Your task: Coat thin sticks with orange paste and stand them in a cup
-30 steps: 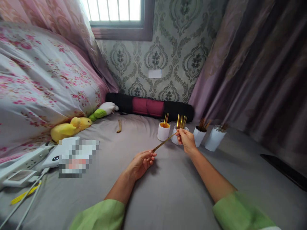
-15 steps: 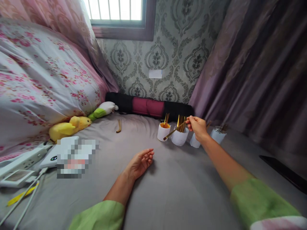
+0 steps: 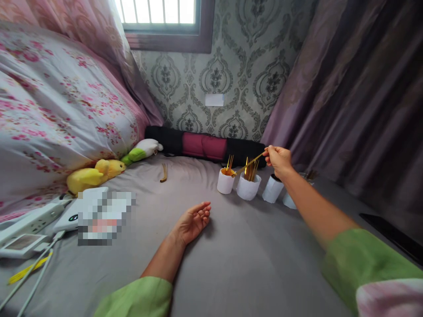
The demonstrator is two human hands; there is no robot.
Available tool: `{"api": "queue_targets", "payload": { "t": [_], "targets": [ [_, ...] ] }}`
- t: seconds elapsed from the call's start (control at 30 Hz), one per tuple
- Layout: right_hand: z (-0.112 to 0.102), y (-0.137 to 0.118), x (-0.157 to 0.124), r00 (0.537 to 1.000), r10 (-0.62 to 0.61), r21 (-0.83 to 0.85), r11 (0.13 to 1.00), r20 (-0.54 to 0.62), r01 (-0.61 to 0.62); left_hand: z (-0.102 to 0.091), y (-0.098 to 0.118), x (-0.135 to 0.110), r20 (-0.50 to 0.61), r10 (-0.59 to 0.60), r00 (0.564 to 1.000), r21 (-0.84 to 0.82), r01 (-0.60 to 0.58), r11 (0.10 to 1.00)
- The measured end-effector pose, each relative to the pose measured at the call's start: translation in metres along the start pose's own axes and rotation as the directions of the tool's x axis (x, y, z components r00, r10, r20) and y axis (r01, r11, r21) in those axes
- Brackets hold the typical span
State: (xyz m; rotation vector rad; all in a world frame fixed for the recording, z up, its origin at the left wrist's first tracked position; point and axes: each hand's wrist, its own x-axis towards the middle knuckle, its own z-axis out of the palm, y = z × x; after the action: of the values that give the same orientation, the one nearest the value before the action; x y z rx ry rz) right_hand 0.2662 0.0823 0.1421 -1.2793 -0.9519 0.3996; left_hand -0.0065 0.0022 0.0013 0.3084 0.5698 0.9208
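Thumb and fingers of my right hand (image 3: 278, 161) pinch one end of a thin golden stick (image 3: 249, 164) with a slightly broader far end; its exact kind is unclear. The stick slants down to the left, its far end by the rim of a white cup (image 3: 225, 184) with an orange inside and a few golden sticks. Beneath it stands a second white cup (image 3: 248, 189) with several golden sticks. Two more white containers, a third cup (image 3: 272, 190) and a fourth (image 3: 290, 200), are partly behind my right arm. My left hand (image 3: 194, 221) rests palm-side up, fingers loosely curled and apart, holding nothing.
Small golden-brown utensils (image 3: 163, 173) lie on the grey sheet (image 3: 228, 255). A black and maroon roll (image 3: 205, 145) lies along the wall. Plush toys (image 3: 95, 175), a power strip (image 3: 36, 220) and a white device (image 3: 81, 207) are left; a dark flat object (image 3: 393, 237) is right.
My right hand has moved slightly up and to the right. The stick's far end has risen from in front of the orange-lined cup to its rim. My left hand is nearly still.
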Motion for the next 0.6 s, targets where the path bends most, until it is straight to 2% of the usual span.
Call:
{"api": "queue_targets", "payload": {
  "t": [0.33,0.6],
  "targets": [
    [0.019,-0.002,0.017,0.995,-0.095,-0.126,0.988,-0.026,0.091,0.0,0.001,0.002,0.007,0.012,1.0,0.004,-0.012,1.0],
    [0.033,0.011,0.026,0.982,-0.179,-0.232,0.954,0.061,0.189,-0.002,0.001,0.004,0.006,0.014,1.0,-0.001,-0.014,1.0]
  ]
}}
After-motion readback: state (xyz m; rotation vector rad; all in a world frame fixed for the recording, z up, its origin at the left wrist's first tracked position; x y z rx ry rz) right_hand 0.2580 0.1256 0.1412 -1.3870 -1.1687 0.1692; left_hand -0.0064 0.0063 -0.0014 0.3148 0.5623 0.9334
